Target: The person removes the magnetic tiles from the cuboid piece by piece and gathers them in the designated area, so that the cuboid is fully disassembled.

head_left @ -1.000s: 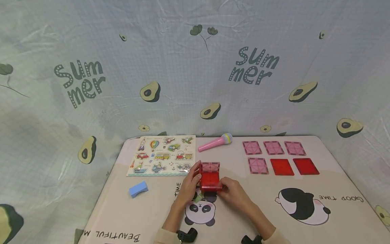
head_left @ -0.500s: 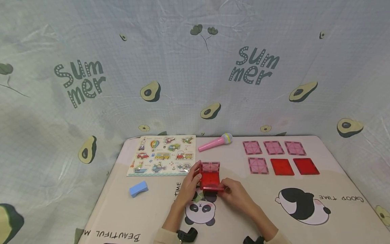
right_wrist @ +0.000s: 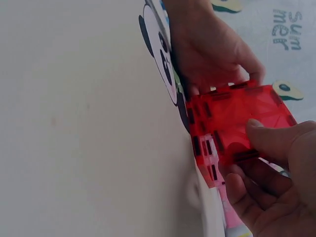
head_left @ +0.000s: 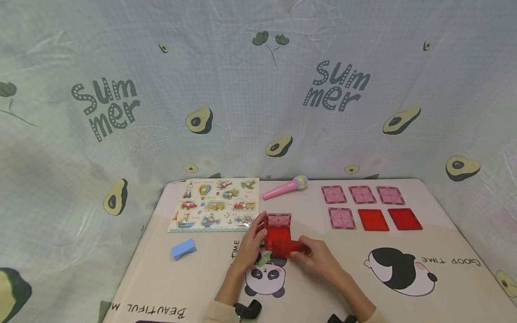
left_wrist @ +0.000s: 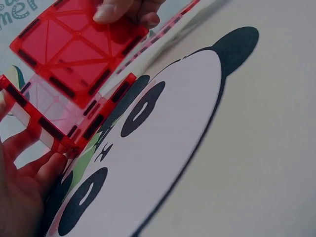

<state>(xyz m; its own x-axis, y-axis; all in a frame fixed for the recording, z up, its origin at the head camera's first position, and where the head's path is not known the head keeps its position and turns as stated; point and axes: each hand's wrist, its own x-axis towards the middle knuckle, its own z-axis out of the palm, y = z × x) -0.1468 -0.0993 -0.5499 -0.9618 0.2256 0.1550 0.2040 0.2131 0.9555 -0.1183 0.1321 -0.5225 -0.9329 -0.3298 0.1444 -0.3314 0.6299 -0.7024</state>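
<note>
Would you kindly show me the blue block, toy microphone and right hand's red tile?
Blue block (head_left: 183, 248), head view: its middle.
Toy microphone (head_left: 283, 188), head view: its pink handle.
Held red tile (left_wrist: 76, 42), left wrist view: its flat face.

The held tile (left_wrist: 64, 49) is translucent red, the block (head_left: 183, 249) blue, the beige tabletop (head_left: 202, 282) panda-printed, the grey curtain (head_left: 238, 85) avocado-patterned.
</note>
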